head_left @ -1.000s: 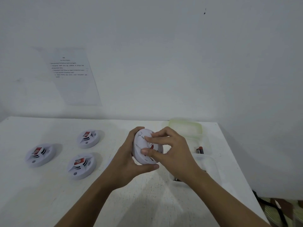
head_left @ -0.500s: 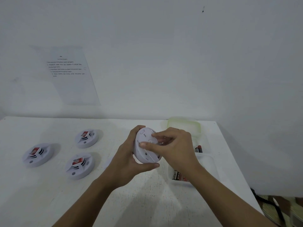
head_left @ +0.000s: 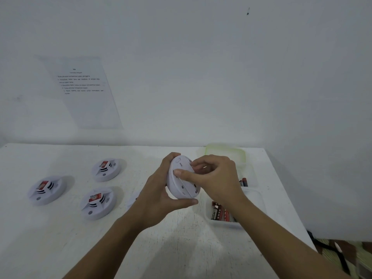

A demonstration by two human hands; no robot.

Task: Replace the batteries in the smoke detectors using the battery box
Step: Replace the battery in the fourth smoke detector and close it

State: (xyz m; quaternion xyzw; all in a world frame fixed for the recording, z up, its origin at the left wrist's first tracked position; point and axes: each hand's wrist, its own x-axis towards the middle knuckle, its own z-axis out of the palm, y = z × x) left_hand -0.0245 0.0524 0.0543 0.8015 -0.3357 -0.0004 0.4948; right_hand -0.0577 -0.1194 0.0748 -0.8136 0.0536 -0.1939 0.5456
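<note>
Holds a white smoke detector (head_left: 182,188) up off the white table (head_left: 60,242), near the middle of the view, tilted on edge with its flat back face turned toward the camera; clasps it with the left hand (head_left: 159,200) from 8 o'clock, thumb along the lower rim, fingers curled round the far edge at 11 o'clock; grasps it too with the right hand (head_left: 218,182) from 3 o'clock, thumb laid flat across the back face, other fingers bent over the upper rim at 1 o'clock; cannot tell whether the back cover sits tight or loose. Lying flat on the table out at 9 o'clock of the held one, well apart from both hands and from each other: three more smoke detectors, each with a red-and-white block on top; one (head_left: 106,169) farthest back, one (head_left: 47,189) leftmost, one (head_left: 97,202) nearest. At 4 o'clock, just beside the right forearm: the clear battery box (head_left: 255,195), open, with red-and-black batteries (head_left: 220,214) lying inside. At 3 o'clock, behind the right hand: a few more cells (head_left: 243,182); cannot tell what holds them. At 1 o'clock, by the table's back edge: a green-rimmed lid (head_left: 225,153). At 10 o'clock, on the wall: a printed sheet (head_left: 84,91), text too small to read. Partly hidden behind the left wrist: a small white piece (head_left: 132,198), not identifiable.
</note>
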